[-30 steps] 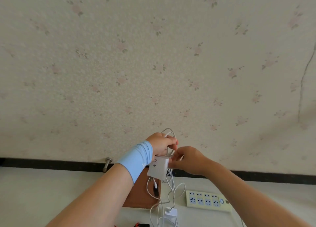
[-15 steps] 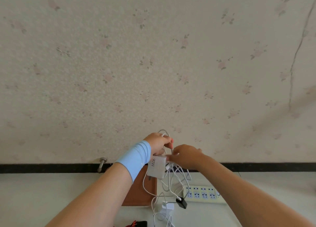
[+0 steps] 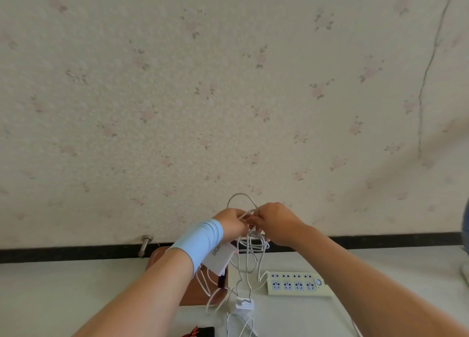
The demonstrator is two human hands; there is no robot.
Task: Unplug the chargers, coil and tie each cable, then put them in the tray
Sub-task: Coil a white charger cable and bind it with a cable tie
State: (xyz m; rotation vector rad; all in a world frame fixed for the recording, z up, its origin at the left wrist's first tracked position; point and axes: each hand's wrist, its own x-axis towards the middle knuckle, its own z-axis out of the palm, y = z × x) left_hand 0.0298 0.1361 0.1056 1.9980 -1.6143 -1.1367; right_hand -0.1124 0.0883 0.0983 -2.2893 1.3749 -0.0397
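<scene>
- Floral wallpaper (image 3: 228,95) behind, white bench (image 3: 63,286) below.
- Left hand (image 3: 232,222) and right hand (image 3: 275,222) met above the bench's back edge, fingers (image 3: 255,220) curled, gripping white cable (image 3: 241,199) loops.
- White charger (image 3: 219,259) hung just below the left hand.
- Power strip (image 3: 297,283) lay near the back edge.

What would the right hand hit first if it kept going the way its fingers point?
The white cable held between the hands, then almost at once the left hand; the right hand points straight at it, though depth is unclear.

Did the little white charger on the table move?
No. The small white charger block stays just in front of the left end of the cream power strip.
</scene>
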